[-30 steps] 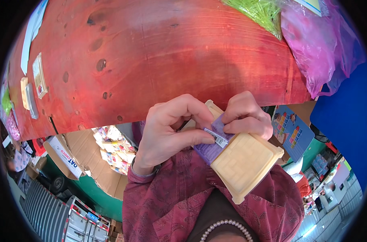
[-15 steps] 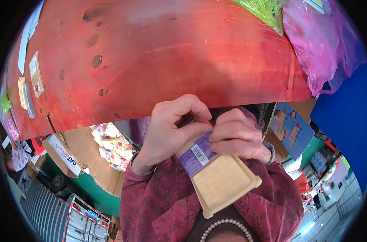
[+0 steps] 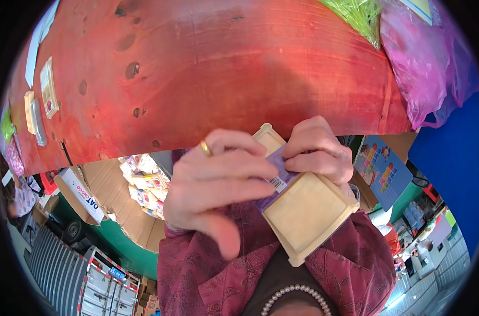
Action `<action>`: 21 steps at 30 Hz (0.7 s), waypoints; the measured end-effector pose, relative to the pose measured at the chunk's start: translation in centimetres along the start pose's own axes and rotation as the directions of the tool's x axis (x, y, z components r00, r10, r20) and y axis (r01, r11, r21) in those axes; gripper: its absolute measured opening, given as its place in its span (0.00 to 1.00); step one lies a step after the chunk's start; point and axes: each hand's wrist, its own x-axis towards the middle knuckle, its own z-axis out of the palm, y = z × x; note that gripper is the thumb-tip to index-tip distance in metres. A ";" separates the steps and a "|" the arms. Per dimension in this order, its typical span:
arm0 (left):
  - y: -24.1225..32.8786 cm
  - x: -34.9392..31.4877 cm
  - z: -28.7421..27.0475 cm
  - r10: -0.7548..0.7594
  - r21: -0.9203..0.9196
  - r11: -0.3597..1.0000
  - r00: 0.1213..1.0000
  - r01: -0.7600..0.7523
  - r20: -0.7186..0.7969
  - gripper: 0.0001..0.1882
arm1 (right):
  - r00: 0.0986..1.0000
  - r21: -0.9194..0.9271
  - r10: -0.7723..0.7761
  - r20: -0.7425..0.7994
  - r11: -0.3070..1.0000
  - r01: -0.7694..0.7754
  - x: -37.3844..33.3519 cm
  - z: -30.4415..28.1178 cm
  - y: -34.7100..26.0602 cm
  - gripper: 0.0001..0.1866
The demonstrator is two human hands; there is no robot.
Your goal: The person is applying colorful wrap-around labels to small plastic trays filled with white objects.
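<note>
A beige shallow box (image 3: 309,209) with a purple paper sleeve (image 3: 278,159) round its middle is held tilted in front of my chest, beside the table's near edge. A white barcode label shows on the sleeve, partly covered by fingers. My right hand (image 3: 319,150) grips the box at its sleeve, fingers curled over the right side. Across the sleeve's left part lies my left hand (image 3: 216,176), wearing a gold ring; its fingers are stretched out and its thumb stands apart. The undersides of the box and sleeve are hidden.
The red wooden table (image 3: 208,79) fills the far side. A pink plastic bag (image 3: 421,58) and green wrap (image 3: 355,18) lie at its right. Small packages (image 3: 48,87) lie far left. Below the edge, a cardboard box (image 3: 105,184) holds several packets (image 3: 147,181); a blue printed panel (image 3: 381,171) stands right.
My left hand has gone from a pinch at the sleeve's far end to stretched fingers across it. The box has shifted right and turned, so its far end shows.
</note>
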 end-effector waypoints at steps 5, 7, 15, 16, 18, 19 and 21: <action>1.1 -0.9 1.6 -0.146 0.123 0.981 0.989 0.149 -0.030 0.35 | 0.999 0.035 0.054 0.005 0.998 -0.054 -0.1 0.0 1.1 0.14; 1.3 -0.9 2.2 -0.183 0.220 0.954 0.976 0.205 -0.114 0.32 | 0.993 0.142 0.116 0.007 0.983 -0.116 -0.2 0.5 0.9 0.13; 0.7 -1.4 3.1 -0.555 -0.181 0.831 0.767 0.525 -0.322 0.16 | 0.782 0.278 0.613 0.113 0.736 -0.617 -0.1 0.9 -0.5 0.30; 1.0 -1.7 3.3 -0.654 -0.362 0.752 0.692 0.550 -0.307 0.15 | 0.729 0.361 0.672 0.134 0.652 -0.667 -0.3 1.0 -0.8 0.24; 1.5 -1.6 3.9 -0.703 -0.537 0.691 0.622 0.484 -0.345 0.16 | 0.727 0.534 0.685 0.046 0.598 -0.598 0.7 1.8 -1.7 0.22; 1.6 -1.5 4.1 -0.757 -0.694 0.607 0.547 0.386 -0.358 0.16 | 0.702 0.684 0.711 -0.040 0.532 -0.499 1.3 2.1 -1.9 0.19; 1.8 -1.3 3.9 -0.776 -0.756 0.567 0.521 0.328 -0.356 0.17 | 0.694 0.620 0.718 -0.059 0.571 -0.538 0.8 1.7 -1.4 0.15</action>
